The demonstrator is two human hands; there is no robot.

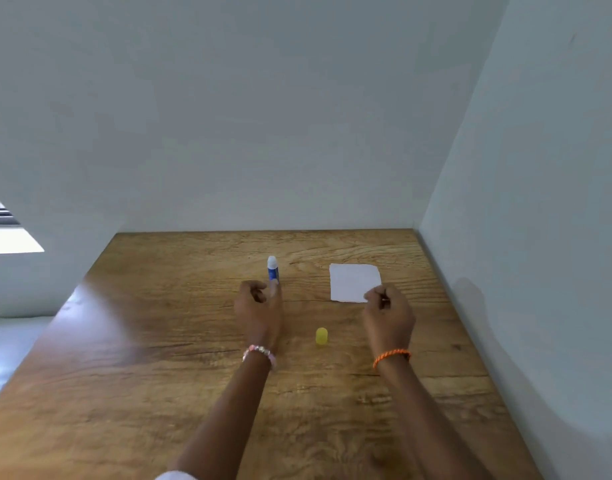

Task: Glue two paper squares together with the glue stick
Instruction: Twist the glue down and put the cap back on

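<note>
A glue stick (272, 269) with a blue body and bare white tip stands upright on the wooden table (193, 341), uncapped. Just in front of it is my left hand (258, 308), thumb and fingers apart, with the index fingertip at the stick's base. Its yellow cap (321, 336) stands alone on the table between my two wrists. To the right, white paper (353, 280) lies flat as one square shape; I cannot tell whether it is one sheet or two stacked. My right hand (389, 311) has its fingers curled together on the paper's near right corner.
White walls close the table at the back and along the right side, close to the paper. The table's left edge runs diagonally, with floor below it. A bracelet sits on each wrist.
</note>
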